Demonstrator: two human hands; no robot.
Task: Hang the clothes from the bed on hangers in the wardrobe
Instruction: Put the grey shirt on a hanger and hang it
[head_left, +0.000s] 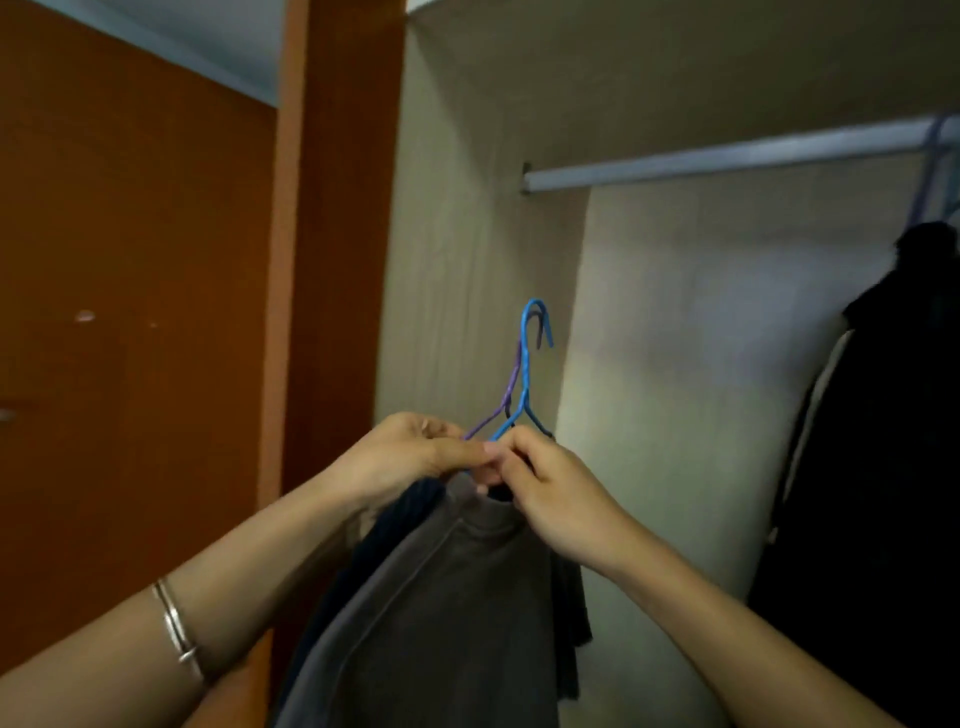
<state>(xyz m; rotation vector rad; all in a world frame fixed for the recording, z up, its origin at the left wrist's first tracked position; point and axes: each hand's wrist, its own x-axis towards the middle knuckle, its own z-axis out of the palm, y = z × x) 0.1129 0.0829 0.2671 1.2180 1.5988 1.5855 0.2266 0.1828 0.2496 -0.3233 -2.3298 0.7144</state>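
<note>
Orange-brown wooden door (130, 312) beneath pale ceiling (208, 36)

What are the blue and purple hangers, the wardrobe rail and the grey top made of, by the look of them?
Thin blue hanger and thin purple hanger: probably wire with coloured plastic coating; the blue neck looks twisted. Pale grey wardrobe rail: likely metal, dull sheen. Grey-brown top: soft matte fabric, folds limply, perhaps cotton knit.

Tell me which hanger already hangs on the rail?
The pale hanger at the far right, hooked over the rail. The blue hanger and the purple hanger are held below it by the left hand and right hand.
</note>
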